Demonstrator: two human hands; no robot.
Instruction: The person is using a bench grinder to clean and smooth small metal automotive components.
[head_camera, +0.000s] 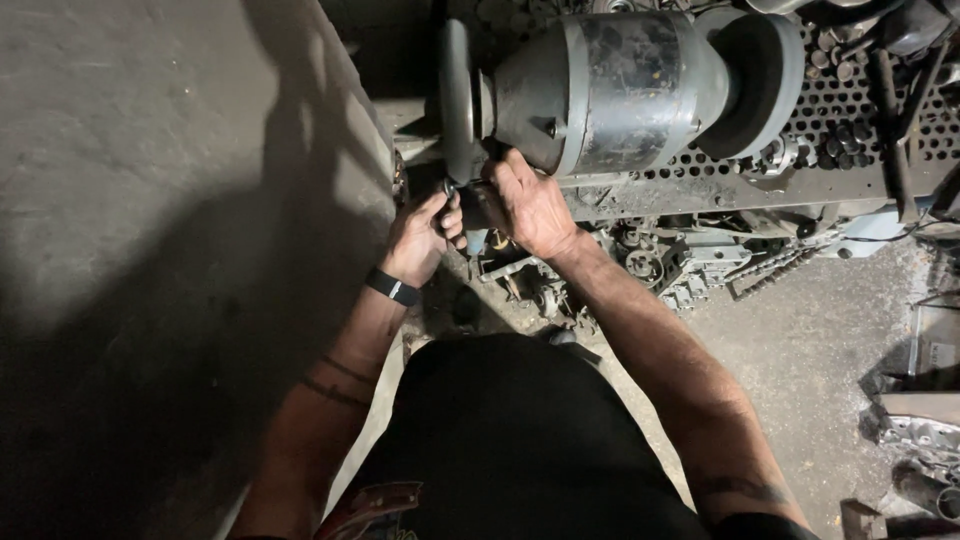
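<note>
While both hands press in at the bench grinder (610, 90), the work looks to be under way rather than finished, as far as I can judge. The left hand (425, 235) is clenched around a small dark metal piece (449, 188) and holds it up at the lower rim of the thin grinding disc (457, 95) on the machine's left end. The right hand (530, 205) is curled just beside it, fingers bent toward the same spot, seemingly steadying the piece; whether it truly grips it is hidden by the knuckles. No sparks show, so I cannot tell if metal touches the disc. What shape the piece has, and how much of it remains to be ground, is too dark to read.

Counted: one grinder with two wheels, the thin disc at left and a thick dark wheel (755, 80) at right; one workpiece; two hands; one black wristband (392, 288) on the left wrist. The perforated metal counter (880, 110) behind carries many small parts, too crowded to count, and a heap of gears and chain (680, 262) lies on the floor below.
</note>
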